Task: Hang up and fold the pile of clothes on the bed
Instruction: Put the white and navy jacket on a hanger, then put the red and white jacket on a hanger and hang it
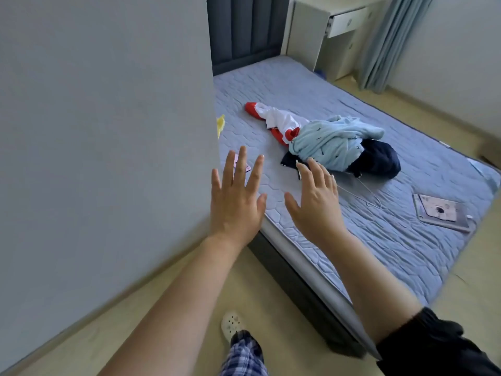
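A pile of clothes lies in the middle of the bed (379, 240): a light blue garment (330, 142) on top, a dark navy one (379, 158) under it, and a white and red piece (276, 120) stretching toward the headboard. A thin wire hanger (366, 194) rests on the mattress just in front of the pile. My left hand (235, 202) and my right hand (314, 202) are both stretched out over the near edge of the bed, fingers spread and straight, holding nothing. The right fingertips are just short of the navy garment.
A grey wall or wardrobe side (108, 131) stands close on the left. A pink phone (241, 165) lies behind my left hand, a tablet (442, 213) at the bed's right, a yellow item (221, 124) by the wall. A desk (325, 31) and curtain (385, 42) are beyond.
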Demonstrator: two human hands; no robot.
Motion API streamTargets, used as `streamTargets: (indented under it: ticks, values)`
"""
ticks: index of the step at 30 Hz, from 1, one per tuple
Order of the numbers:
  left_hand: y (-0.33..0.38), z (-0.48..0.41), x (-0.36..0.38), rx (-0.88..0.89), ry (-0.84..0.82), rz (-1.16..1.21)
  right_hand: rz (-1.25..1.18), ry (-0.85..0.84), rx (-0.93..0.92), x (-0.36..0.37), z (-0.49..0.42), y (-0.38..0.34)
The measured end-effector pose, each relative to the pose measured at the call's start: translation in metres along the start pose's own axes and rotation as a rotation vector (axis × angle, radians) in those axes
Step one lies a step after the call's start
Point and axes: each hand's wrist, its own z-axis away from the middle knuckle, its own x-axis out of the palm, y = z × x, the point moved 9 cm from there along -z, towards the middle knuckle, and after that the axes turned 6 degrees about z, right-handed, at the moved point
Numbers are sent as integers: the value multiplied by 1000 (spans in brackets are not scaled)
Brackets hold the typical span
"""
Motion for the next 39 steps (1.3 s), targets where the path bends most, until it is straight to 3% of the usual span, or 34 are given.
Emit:
streamTargets:
  ticks: [9,14,19,26,32,35,39]
  values:
    - [-32,-172,73,-12,-126,53,9,-22,96,23,-155,65]
    - [-41,-250,143,8,-172,72,11,-121,95,92,-223,101]
    - [-93,-290,243,-80,-229,83,67,-260,63,195,-297,148]
    - [-155,-305,393,-227,-267,112,132,-325,3,340,-356,200]
    - [-198,-277,526,-360,-231,159,188,-348,-5,477,-356,253]
    - [-206,-249,598,-433,-300,186,225,-392,-30,541,-347,280]
    - [-199,-226,670,-502,-405,168,183,-607,41,623,-320,331]
